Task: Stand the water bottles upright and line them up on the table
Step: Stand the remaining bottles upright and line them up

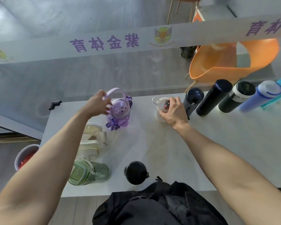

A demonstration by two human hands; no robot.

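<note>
My left hand [96, 103] grips the purple bottle [119, 113] by its handle and domed lid; the bottle stands upright at the table's far side. My right hand [173, 111] is closed over the top of a white bottle [159, 103], also upright. To its right stands a row of upright bottles along the far edge: a navy bottle [193, 99], a tall black flask [213, 97], a dark green flask [236, 96] and a blue bottle [259, 95]. Nearer me are a clear bottle [91, 138], a green bottle [89, 172] and a black bottle [135, 172].
The white table [201, 151] ends close to my body, where a black bag [161, 207] rests against its near edge. A bin [25, 156] with red contents stands on the floor at left. An orange chair [234, 60] sits beyond the far edge.
</note>
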